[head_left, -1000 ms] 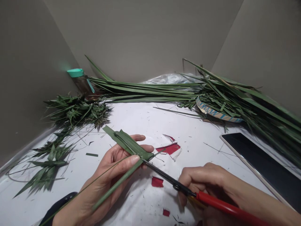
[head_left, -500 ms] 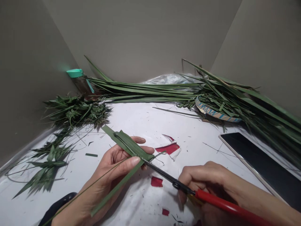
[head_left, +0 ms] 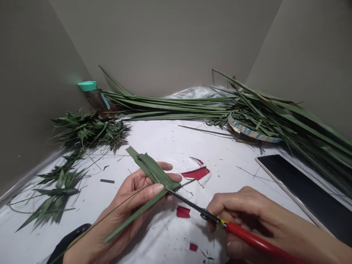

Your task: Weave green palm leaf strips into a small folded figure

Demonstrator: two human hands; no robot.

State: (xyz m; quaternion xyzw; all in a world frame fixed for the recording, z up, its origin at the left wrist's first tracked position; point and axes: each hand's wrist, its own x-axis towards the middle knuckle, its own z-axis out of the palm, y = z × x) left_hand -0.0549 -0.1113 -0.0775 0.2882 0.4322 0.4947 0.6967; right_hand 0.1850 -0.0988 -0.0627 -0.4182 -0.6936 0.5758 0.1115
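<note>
My left hand (head_left: 132, 198) pinches a folded green palm leaf piece (head_left: 154, 169), thumb on top and fingers underneath; its long strip trails back toward my wrist. My right hand (head_left: 247, 216) grips red-handled scissors (head_left: 247, 237), fingers wrapped round the handles. The dark blades (head_left: 187, 202) point left and their tips meet the leaf at the fold beside my left thumb.
Long palm leaves (head_left: 176, 104) lie along the back wall and down the right. Finished leaf pieces (head_left: 85, 130) pile at the left. A teal-capped bottle (head_left: 92, 95), a patterned tray (head_left: 251, 132), a dark tablet (head_left: 305, 192) and red paper scraps (head_left: 196, 173) lie on the white sheet.
The leaf piece in my left hand has tilted a little, its far end shifting right. My right hand with the scissors has edged left, the blades staying at the fold.
</note>
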